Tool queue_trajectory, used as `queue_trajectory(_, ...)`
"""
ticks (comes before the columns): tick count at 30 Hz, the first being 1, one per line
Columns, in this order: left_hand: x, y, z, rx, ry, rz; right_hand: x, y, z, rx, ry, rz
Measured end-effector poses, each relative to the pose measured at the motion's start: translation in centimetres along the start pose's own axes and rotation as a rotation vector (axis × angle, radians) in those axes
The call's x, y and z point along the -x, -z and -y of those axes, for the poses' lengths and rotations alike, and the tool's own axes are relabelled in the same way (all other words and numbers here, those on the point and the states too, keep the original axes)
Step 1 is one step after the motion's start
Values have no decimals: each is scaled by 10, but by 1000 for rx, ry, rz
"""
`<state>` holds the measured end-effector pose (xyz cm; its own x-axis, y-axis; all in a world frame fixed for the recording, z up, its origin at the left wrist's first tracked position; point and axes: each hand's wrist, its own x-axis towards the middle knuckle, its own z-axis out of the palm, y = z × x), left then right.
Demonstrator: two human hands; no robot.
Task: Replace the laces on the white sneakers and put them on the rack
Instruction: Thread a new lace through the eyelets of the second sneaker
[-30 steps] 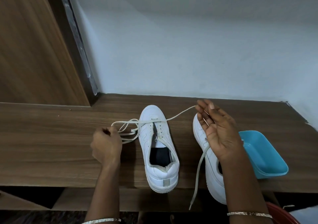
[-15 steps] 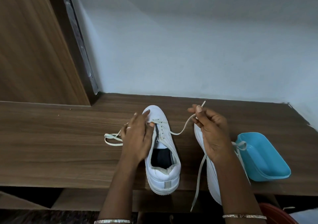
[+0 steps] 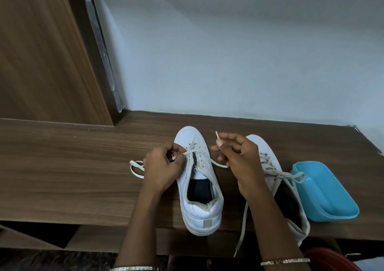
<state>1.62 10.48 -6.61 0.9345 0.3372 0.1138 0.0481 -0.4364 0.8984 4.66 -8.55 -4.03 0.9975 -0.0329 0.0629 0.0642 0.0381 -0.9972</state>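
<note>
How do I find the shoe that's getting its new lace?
Look at the wooden counter below the pale wall. Two white sneakers stand there; pick the left sneaker, farther from the blue tub. Its lace is barely threaded; the right sneaker is laced and tied.

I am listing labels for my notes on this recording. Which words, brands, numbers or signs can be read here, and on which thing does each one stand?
There is no readable text anywhere in this view.
On the heel of the middle sneaker, the grey tab looks plain; no letters can be made out.
The second sneaker, the lace and the blue tray show no print.
</note>
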Motion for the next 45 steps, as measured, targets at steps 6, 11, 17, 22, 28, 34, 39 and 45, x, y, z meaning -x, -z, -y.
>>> queue_trajectory(6,2,15,5,-124,129,156,-4,-10,-14,96,33,-39)
queue_trajectory(11,-2,14,5,-94,117,28,-8,-20,-18,166,56,-52)
queue_trajectory(17,-6,-2,12,-160,-160,19,-13,-33,-24,274,95,-73)
queue_trajectory(22,-8,-8,16,-213,-79,-78,-15,-39,-29,380,122,-69)
queue_trajectory(28,-2,-6,7,-189,-8,-376,-15,-37,-30,503,152,-58)
queue_trajectory(34,-4,-19,7,-95,-57,-223,-20,-37,-30,722,397,35)
queue_trajectory(39,-5,-19,9,-117,-51,-209,-18,-32,-29,828,491,129)
queue_trajectory(45,-5,-16,10,-82,-33,-188,-16,-43,-36,670,314,91)
